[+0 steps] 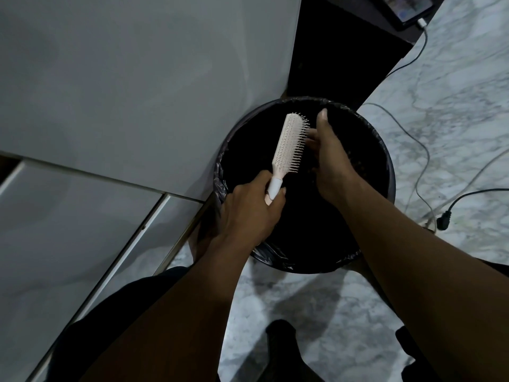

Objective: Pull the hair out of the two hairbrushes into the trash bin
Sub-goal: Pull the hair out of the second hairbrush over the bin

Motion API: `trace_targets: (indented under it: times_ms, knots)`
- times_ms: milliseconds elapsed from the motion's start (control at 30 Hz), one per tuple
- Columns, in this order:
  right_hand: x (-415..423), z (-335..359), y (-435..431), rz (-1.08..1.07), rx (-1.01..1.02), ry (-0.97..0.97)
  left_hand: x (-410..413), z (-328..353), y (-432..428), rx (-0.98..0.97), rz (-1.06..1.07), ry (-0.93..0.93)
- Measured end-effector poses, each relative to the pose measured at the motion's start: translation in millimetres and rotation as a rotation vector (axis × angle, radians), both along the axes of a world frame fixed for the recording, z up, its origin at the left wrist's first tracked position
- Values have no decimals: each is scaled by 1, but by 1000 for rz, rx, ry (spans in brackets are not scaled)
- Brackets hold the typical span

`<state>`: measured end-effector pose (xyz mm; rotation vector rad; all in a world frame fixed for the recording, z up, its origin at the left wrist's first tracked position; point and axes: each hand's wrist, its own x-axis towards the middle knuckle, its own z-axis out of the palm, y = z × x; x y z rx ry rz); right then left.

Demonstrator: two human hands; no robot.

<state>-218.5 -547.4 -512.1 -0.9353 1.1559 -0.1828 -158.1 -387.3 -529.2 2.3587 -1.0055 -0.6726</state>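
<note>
Head view: pale hairbrush [290, 143] over black-lined trash bin [384, 161], handle clenched in left hand [248, 213], long axis running away, bristles facing nearer right hand [330, 155], fingers pinching at bristles.

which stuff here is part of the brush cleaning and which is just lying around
Part of the job: hairbrush, held by the left hand; right hand at its bristles; trash bin beneath.

Just lying about: cables, plug, phone on the dark stand.
</note>
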Motion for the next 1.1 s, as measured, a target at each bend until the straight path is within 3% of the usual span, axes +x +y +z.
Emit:
trace_targets:
  times_ms: [67,200,400,533,700,800,867,1100]
  knots:
    - [1,-5,0,66,-18,51,0,0,-1,21,-3,12]
    - [-1,-10,2,189,-292,221,0,2,1,58,-5,9]
    - [-4,-15,-3,169,-387,207,1,6,3,118,-13,0]
    - [-2,-16,-6,156,-341,156,1,8,4,176,-26,-29]
    - [-5,-21,-10,103,-376,174,4,13,2,258,125,-63]
    - [-9,-34,-18,300,-493,377,4,13,1,265,143,-67]
    - [-11,-39,-14,446,-459,457,3,15,-1,269,137,-66]
    - [0,-29,-2,271,-493,144,2,13,-1,249,61,-26]
